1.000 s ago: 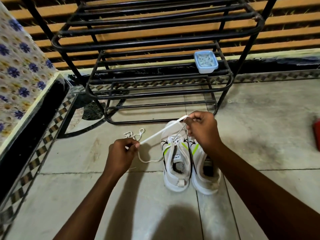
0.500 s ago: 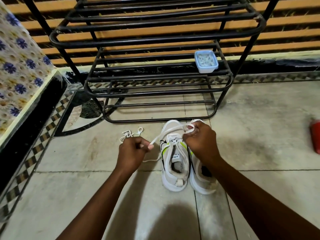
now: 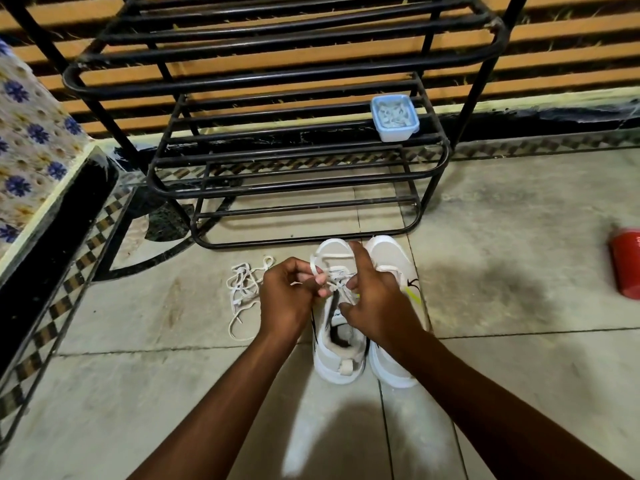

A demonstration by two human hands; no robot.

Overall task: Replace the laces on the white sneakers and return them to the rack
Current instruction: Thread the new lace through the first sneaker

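Note:
Two white sneakers stand side by side on the tiled floor, toes toward the black metal rack (image 3: 304, 188). Over the left sneaker (image 3: 337, 355), my left hand (image 3: 289, 296) and my right hand (image 3: 375, 303) meet, each pinching part of a white lace (image 3: 329, 268) that loops above the eyelets. My right hand hides much of the right sneaker (image 3: 394, 258). A loose tangled lace (image 3: 242, 289) lies on the floor just left of my left hand.
A small blue container (image 3: 394, 117) sits on the rack's middle shelf at the right. A red object (image 3: 627, 263) lies on the floor at the far right edge. A flower-patterned cloth on a raised ledge (image 3: 31, 143) runs along the left.
My hands have drawn together over the left sneaker. The lace that was stretched taut between them now hangs in a slack loop near the eyelets.

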